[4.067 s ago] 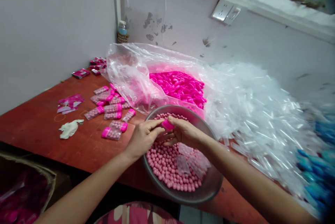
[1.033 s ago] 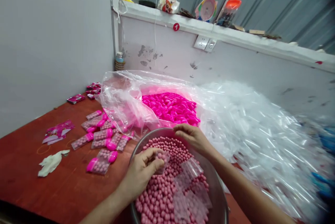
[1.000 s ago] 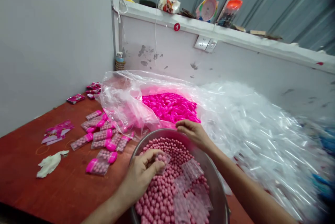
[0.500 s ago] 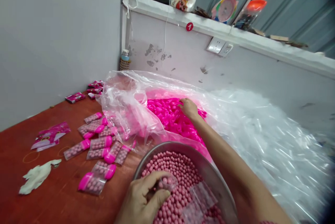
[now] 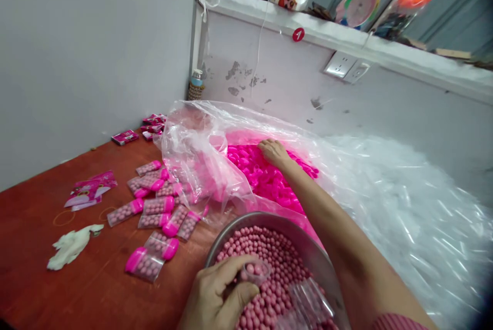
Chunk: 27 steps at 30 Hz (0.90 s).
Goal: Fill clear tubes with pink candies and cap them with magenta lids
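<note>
A red-brown wooden table (image 5: 57,278) meets pale walls (image 5: 84,47), under a cluttered ledge (image 5: 346,44) with sockets (image 5: 345,66).

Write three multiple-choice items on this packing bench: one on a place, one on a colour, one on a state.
1. Where is the right hand?
A. in the bag of pink caps
B. on the white glove
C. on the wall socket

2. What colour are the candy balls in the metal bowl?
A. blue
B. pink
C. white

3. The clear tube in the left hand is:
A. capped
B. empty
C. uncapped, holding balls

Answers: 1 A, the fingers rest on the caps; 2 B, the heap is pale pink; 3 C, its mouth is open with balls inside.
</note>
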{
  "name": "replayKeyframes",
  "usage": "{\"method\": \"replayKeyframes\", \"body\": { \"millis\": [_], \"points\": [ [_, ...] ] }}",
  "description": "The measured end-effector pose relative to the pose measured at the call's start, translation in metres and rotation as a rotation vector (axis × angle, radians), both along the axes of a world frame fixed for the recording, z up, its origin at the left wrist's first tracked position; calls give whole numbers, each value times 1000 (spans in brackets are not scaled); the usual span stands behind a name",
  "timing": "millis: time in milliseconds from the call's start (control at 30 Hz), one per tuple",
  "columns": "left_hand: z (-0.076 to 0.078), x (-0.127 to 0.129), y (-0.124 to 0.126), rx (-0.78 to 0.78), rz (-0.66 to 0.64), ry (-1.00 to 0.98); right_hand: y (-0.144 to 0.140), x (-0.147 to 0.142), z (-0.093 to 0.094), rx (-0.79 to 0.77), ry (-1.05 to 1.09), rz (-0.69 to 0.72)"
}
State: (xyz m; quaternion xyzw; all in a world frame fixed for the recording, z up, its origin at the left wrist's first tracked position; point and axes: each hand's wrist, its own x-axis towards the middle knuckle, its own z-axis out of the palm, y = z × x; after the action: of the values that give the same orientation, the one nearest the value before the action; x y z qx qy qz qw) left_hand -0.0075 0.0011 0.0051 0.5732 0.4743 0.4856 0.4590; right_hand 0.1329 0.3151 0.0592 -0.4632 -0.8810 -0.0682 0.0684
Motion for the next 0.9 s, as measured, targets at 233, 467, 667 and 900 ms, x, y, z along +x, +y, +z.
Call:
{"method": "replayKeyframes", "body": {
  "millis": [233, 467, 667, 900],
  "points": [
    [10, 0, -3, 39, 81, 83, -135, 23, 23, -235, 459, 252],
    [9, 3, -4, 211, 49, 248, -244, 38, 11, -404, 584, 490],
    [7, 6, -10, 286, 55, 283, -256, 41, 5, -280, 535, 510],
    [2, 5, -17, 368, 1, 419, -279, 44, -6, -229, 423, 520]
  ]
}}
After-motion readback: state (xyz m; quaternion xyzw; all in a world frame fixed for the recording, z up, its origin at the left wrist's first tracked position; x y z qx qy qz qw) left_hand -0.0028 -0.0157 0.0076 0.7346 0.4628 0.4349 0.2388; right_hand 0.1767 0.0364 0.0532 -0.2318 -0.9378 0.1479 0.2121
